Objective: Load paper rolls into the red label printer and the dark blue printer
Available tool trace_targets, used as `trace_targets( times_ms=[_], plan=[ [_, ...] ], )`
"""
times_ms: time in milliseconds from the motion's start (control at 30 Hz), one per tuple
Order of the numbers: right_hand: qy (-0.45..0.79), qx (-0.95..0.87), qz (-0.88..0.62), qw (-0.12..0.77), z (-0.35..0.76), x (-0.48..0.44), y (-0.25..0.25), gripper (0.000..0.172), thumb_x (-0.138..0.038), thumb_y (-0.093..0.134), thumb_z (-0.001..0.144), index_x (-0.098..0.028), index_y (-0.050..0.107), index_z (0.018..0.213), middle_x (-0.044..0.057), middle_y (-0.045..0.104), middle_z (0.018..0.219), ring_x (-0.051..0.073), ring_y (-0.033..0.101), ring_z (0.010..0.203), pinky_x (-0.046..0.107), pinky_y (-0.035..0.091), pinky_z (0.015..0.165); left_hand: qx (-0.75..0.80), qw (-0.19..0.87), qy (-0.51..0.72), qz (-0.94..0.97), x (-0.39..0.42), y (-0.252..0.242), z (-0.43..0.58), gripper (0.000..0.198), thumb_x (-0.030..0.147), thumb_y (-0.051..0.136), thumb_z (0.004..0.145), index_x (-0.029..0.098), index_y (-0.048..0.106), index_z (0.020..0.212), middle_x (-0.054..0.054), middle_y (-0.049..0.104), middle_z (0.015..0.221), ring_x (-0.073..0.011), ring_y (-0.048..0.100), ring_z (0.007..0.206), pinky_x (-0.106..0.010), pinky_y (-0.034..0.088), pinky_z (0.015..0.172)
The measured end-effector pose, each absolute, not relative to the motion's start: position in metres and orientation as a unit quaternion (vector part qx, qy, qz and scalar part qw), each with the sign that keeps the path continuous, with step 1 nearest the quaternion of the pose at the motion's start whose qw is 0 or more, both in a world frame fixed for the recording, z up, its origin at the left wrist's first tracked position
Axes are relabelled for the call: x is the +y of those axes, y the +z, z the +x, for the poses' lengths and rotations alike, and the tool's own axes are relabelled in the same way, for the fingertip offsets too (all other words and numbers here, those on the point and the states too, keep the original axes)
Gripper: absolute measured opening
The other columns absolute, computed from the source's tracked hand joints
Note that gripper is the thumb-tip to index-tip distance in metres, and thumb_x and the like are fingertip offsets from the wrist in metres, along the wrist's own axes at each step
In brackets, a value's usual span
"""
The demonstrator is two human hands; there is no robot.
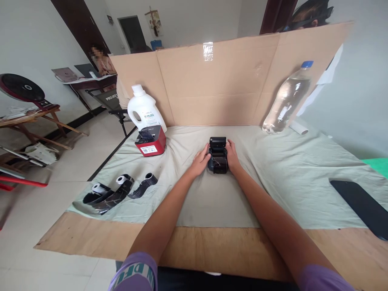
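Observation:
A small black portable printer [218, 155] sits on the cloth at the middle of the table, its lid [218, 141] raised at the far side. Something dark and glossy lies in its near part; I cannot make out what. My left hand [200, 160] grips the printer's left side, and my right hand [233, 157] grips its right side. To the left lie several partly unwound black rolls with white cores, among them a small roll [144, 186]. Behind them stands a red and black box-shaped device [153, 141] with a white label.
A white jug [147, 109] stands at the back left, before a cardboard screen [218, 89]. At the back right are a clear bottle [287, 101] with a blue cap and a white tube [299, 127]. A black phone [360, 206] lies at right. Two other people sit beyond.

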State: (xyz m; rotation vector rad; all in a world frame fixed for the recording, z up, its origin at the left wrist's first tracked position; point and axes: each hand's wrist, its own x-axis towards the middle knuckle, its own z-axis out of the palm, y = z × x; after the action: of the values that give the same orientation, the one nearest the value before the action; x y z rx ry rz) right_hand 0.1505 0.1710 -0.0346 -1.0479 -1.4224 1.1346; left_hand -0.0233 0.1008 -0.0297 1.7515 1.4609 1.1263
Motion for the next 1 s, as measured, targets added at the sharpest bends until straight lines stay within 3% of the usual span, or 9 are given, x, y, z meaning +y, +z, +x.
trace_targets(
  times_ms=[133, 333, 600, 733, 833, 1000],
  plan=[
    [0.448, -0.580, -0.438, 0.520, 0.149, 0.170, -0.032, 0.060, -0.059, 0.041, 0.093, -0.024, 0.048, 0.142, 0.010, 0.050, 0.151, 0.022, 0.046, 0.140, 0.041, 0.030, 0.121, 0.611, 0.269, 0.335, 0.664, 0.096, -0.020, -0.017, 0.059, 0.050, 0.031, 0.104, 0.032, 0.030, 0.160, -0.001, 0.042, 0.161, -0.0263, 0.037, 0.146, -0.046, 0.020, 0.124],
    [0.428, -0.589, -0.457, 0.510, 0.149, 0.173, -0.033, 0.052, -0.057, 0.041, 0.094, -0.021, 0.065, 0.124, 0.011, 0.053, 0.148, 0.024, 0.046, 0.140, 0.041, 0.031, 0.121, 0.630, 0.257, 0.305, 0.667, 0.095, -0.017, -0.015, 0.061, 0.051, 0.026, 0.104, 0.029, 0.026, 0.161, -0.003, 0.047, 0.157, -0.0258, 0.037, 0.146, -0.047, 0.021, 0.124],
    [0.416, -0.596, -0.456, 0.514, 0.148, 0.171, -0.034, 0.054, -0.055, 0.038, 0.095, -0.018, 0.065, 0.125, 0.012, 0.058, 0.143, 0.023, 0.051, 0.135, 0.039, 0.035, 0.118, 0.609, 0.265, 0.357, 0.657, 0.095, -0.021, -0.018, 0.060, 0.053, 0.028, 0.104, 0.029, 0.033, 0.159, -0.001, 0.042, 0.161, -0.0259, 0.039, 0.147, -0.046, 0.023, 0.125],
    [0.358, -0.634, -0.478, 0.491, 0.153, 0.175, -0.029, 0.045, -0.048, 0.046, 0.092, -0.020, 0.071, 0.116, 0.011, 0.059, 0.138, 0.023, 0.053, 0.132, 0.038, 0.039, 0.116, 0.580, 0.278, 0.409, 0.647, 0.099, -0.030, -0.021, 0.061, 0.054, 0.032, 0.103, 0.026, 0.038, 0.157, -0.002, 0.044, 0.160, -0.0243, 0.041, 0.147, -0.043, 0.025, 0.125],
    [0.307, -0.703, -0.487, 0.417, 0.161, 0.187, -0.010, 0.032, -0.037, 0.057, 0.085, -0.021, 0.076, 0.105, 0.011, 0.064, 0.131, 0.024, 0.061, 0.121, 0.037, 0.044, 0.109, 0.561, 0.282, 0.437, 0.644, 0.103, -0.036, -0.022, 0.061, 0.053, 0.033, 0.103, 0.023, 0.042, 0.155, -0.005, 0.045, 0.159, -0.0243, 0.041, 0.147, -0.043, 0.026, 0.125],
    [0.307, -0.819, -0.476, 0.090, 0.162, 0.215, 0.038, 0.012, -0.027, 0.074, 0.071, -0.024, 0.080, 0.081, 0.004, 0.077, 0.092, 0.025, 0.070, 0.095, 0.034, 0.052, 0.090, 0.547, 0.293, 0.462, 0.634, 0.105, -0.038, -0.023, 0.060, 0.050, 0.033, 0.103, 0.019, 0.047, 0.152, -0.007, 0.048, 0.156, -0.0232, 0.043, 0.146, -0.041, 0.026, 0.126]
  ],
)
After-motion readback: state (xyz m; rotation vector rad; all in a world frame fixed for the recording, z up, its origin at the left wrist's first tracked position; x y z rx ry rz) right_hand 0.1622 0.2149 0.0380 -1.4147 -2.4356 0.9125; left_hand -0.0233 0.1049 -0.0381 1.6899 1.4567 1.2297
